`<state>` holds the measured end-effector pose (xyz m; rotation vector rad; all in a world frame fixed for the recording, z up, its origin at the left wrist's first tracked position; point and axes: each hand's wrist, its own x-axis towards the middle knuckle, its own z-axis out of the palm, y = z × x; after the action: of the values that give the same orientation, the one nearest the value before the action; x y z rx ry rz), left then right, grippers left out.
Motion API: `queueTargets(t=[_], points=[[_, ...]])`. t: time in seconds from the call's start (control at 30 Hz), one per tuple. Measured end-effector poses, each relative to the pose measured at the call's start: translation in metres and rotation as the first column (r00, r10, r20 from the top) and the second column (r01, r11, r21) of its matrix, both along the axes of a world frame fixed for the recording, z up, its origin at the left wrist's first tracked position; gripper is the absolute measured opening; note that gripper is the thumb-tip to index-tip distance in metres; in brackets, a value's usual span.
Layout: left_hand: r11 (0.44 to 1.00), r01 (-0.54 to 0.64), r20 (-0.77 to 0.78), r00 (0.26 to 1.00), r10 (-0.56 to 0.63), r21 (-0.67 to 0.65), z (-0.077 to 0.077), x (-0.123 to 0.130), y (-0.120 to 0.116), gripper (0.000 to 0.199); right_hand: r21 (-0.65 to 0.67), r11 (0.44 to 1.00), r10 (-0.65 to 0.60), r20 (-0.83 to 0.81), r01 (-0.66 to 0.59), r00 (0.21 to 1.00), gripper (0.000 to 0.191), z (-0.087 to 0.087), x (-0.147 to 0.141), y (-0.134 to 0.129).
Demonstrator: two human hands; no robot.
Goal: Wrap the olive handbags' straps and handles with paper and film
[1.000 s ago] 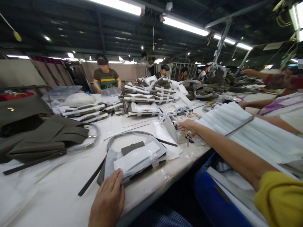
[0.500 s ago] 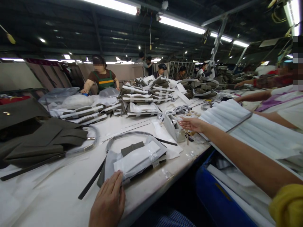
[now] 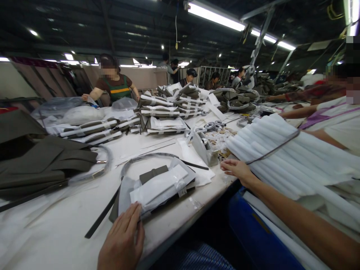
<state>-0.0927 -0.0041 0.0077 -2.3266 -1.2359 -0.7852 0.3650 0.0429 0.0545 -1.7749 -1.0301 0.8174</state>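
A dark olive bag [image 3: 153, 174] lies in front of me on the white table, partly wrapped in white padding sheet [image 3: 160, 187] with clear tape across its right side. Its plastic-covered handle [image 3: 146, 155] loops up behind, and a dark strap sticks out at the left. My left hand [image 3: 122, 236] rests flat on the bag's near left corner, fingers stretched. Over the table edge, just right of the grey tape dispenser [image 3: 205, 150], is my right hand [image 3: 237, 171]. Its fingers are extended and slightly bent, and I see nothing held in them.
Wrapped bags [image 3: 165, 108] are stacked at the back. An unwrapped dark bag [image 3: 45, 161] lies left. Strapped white foam sheets [image 3: 281, 150] lie at the right above a blue bin [image 3: 244, 225]. A co-worker [image 3: 115, 84] stands across the table; another person's arm [image 3: 323, 135] reaches in from the right.
My right hand has drawn back from beside the tape dispenser toward the near table edge. My left hand stays on the bag's corner. The whole view has shifted slightly.
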Motion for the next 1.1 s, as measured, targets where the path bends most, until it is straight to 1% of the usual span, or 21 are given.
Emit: queueTargets(t=[0.07, 0.13, 0.23, 0.27, 0.3, 0.33, 0.37, 0.4, 0.43, 0.47, 0.5, 0.53, 0.6, 0.67, 0.73, 0.8, 0.9, 0.93, 1.0, 1.1], points=[[0.999, 0.002, -0.01, 1.0, -0.003, -0.033, 0.003, -0.005, 0.001, 0.042, 0.009, 1.0, -0.008, 0.085, 0.007, 0.996, 0.028, -0.005, 0.008, 0.008], [0.997, 0.012, -0.023, 1.0, -0.013, -0.078, 0.005, -0.011, 0.002, 0.044, 0.021, 1.0, -0.007, 0.196, 0.003, 0.981, 0.022, -0.006, 0.017, 0.011], [0.989, 0.025, -0.023, 0.999, -0.029, -0.146, 0.007, -0.018, 0.003, 0.046, 0.055, 0.998, -0.013, 0.372, -0.008, 0.928, 0.013, 0.0, 0.028, 0.0], [0.986, 0.025, -0.017, 0.999, -0.028, -0.163, 0.007, -0.02, 0.003, 0.046, 0.073, 0.997, 0.0, 0.468, -0.038, 0.884, 0.013, 0.003, 0.03, -0.008], [0.984, 0.019, -0.008, 1.0, -0.021, -0.178, 0.007, -0.02, 0.004, 0.046, 0.087, 0.991, 0.027, 0.591, -0.097, 0.806, 0.014, 0.006, 0.03, -0.016], [0.981, 0.014, 0.002, 1.0, -0.014, -0.191, 0.008, -0.02, 0.004, 0.046, 0.088, 0.978, 0.066, 0.724, -0.187, 0.687, 0.017, 0.01, 0.029, -0.025], [0.979, 0.01, 0.011, 1.0, -0.008, -0.203, 0.008, -0.02, 0.003, 0.046, 0.067, 0.952, 0.105, 0.843, -0.298, 0.528, 0.019, 0.014, 0.026, -0.034], [0.977, 0.009, 0.019, 1.0, -0.005, -0.214, 0.008, -0.019, 0.003, 0.046, 0.025, 0.911, 0.133, 0.927, -0.412, 0.351, 0.021, 0.019, 0.022, -0.042], [0.974, 0.009, 0.027, 1.0, -0.003, -0.226, 0.009, -0.018, 0.003, 0.046, -0.024, 0.86, 0.143, 0.97, -0.51, 0.195, 0.023, 0.024, 0.015, -0.049], [0.971, 0.009, 0.035, 0.999, -0.001, -0.238, 0.009, -0.018, 0.003, 0.045, -0.059, 0.807, 0.138, 0.986, -0.587, 0.09, 0.023, 0.029, 0.006, -0.054], [0.968, 0.008, 0.042, 0.999, 0.002, -0.252, 0.011, -0.017, 0.002, 0.044, -0.082, 0.756, 0.126, 0.992, -0.65, 0.021, 0.023, 0.035, -0.005, -0.058], [0.963, 0.006, 0.048, 0.999, 0.007, -0.268, 0.012, -0.016, 0.002, 0.043, -0.098, 0.707, 0.113, 0.993, -0.701, -0.024, 0.022, 0.039, -0.018, -0.06], [0.951, -0.007, 0.057, 0.998, 0.025, -0.308, 0.017, -0.015, 0.001, 0.041, -0.11, 0.615, 0.099, 0.993, -0.781, -0.062, 0.017, 0.046, -0.048, -0.061], [0.933, -0.021, 0.061, 0.997, 0.046, -0.359, 0.023, -0.016, 0.0, 0.039, -0.118, 0.525, 0.111, 0.991, -0.843, -0.069, 0.014, 0.048, -0.082, -0.059], [0.908, -0.017, 0.058, 0.997, 0.046, -0.419, 0.03, -0.017, 0.001, 0.04, -0.127, 0.443, 0.138, 0.988, -0.887, -0.073, 0.016, 0.046, -0.116, -0.055], [0.879, -0.001, 0.052, 0.998, 0.029, -0.477, 0.038, -0.019, 0.004, 0.04, -0.131, 0.366, 0.159, 0.984, -0.922, -0.076, 0.021, 0.041, -0.15, -0.049], [0.849, 0.028, 0.063, 0.998, 0.006, -0.528, 0.046, -0.023, 0.007, 0.039, -0.129, 0.265, 0.156, 0.984, -0.956, -0.089, 0.027, 0.035, -0.197, -0.037], [0.845, 0.037, 0.071, 0.997, 0.001, -0.533, 0.048, -0.024, 0.008, 0.039, -0.129, 0.244, 0.148, 0.984, -0.961, -0.095, 0.027, 0.033, -0.211, -0.032], [0.842, 0.051, 0.088, 0.996, -0.004, -0.537, 0.049, -0.025, 0.007, 0.037, -0.132, 0.224, 0.134, 0.985, -0.966, -0.104, 0.027, 0.03, -0.233, -0.023], [0.847, 0.076, 0.118, 0.993, -0.016, -0.526, 0.045, -0.026, 0.005, 0.037, -0.174, 0.232, 0.132, 0.98, -0.957, -0.146, 0.024, 0.026, -0.255, -0.011]])
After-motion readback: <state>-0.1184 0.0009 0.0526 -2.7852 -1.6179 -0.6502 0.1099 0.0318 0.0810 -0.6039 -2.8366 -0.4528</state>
